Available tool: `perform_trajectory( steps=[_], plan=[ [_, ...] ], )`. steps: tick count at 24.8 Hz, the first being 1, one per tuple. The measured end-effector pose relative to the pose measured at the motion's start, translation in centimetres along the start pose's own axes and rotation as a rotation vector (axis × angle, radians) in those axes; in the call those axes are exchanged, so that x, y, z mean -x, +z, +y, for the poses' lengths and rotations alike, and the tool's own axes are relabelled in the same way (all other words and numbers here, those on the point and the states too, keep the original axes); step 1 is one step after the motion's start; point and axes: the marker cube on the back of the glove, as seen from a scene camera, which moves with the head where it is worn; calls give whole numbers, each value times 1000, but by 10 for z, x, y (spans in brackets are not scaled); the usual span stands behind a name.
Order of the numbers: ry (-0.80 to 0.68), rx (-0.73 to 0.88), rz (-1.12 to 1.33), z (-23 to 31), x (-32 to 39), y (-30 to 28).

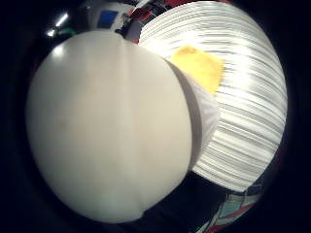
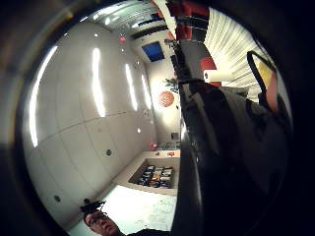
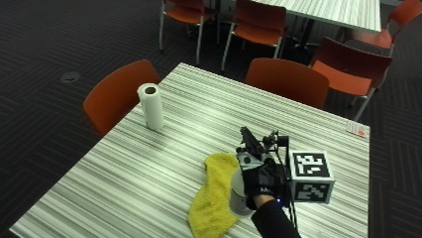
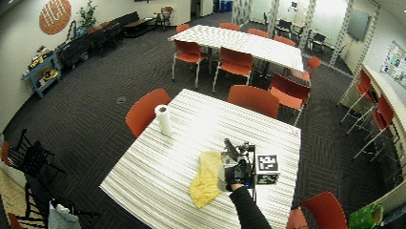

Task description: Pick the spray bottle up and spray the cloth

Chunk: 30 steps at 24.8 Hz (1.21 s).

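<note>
In the outside view my gloved right hand (image 3: pixel 264 182) grips a spray bottle (image 3: pixel 238 191) round its neck. The bottle has a pale translucent body and a black spray head (image 3: pixel 251 144) whose nozzle points toward the table's far side. A crumpled yellow cloth (image 3: pixel 211 201) lies on the striped table (image 3: pixel 198 116), right beside the bottle's base on its left. I cannot tell whether the base touches the table. The bottle's pale body (image 1: pixel 107 131) fills the little finger side palm view, with the cloth (image 1: pixel 199 65) beyond it on the table (image 1: pixel 248 121).
A white paper towel roll (image 3: pixel 151 106) stands upright near the table's left edge. A small card (image 3: pixel 356 130) lies at the far right corner. Orange chairs (image 3: pixel 286 79) ring the table's far and left sides. Another table (image 4: pixel 241 42) stands farther back.
</note>
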Motion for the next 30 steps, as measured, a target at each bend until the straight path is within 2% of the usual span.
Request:
perform_trajectory(
  steps=[7,17,21,24,30],
  plan=[
    [116,21,201,-17,-25,3],
    [582,314,892,-35,-97,-2],
    [715,293,1097,-32,-117,-12],
    [760,304,1160,-27,-126,-15],
    [813,423,1144,-15,-126,-10]
  ],
)
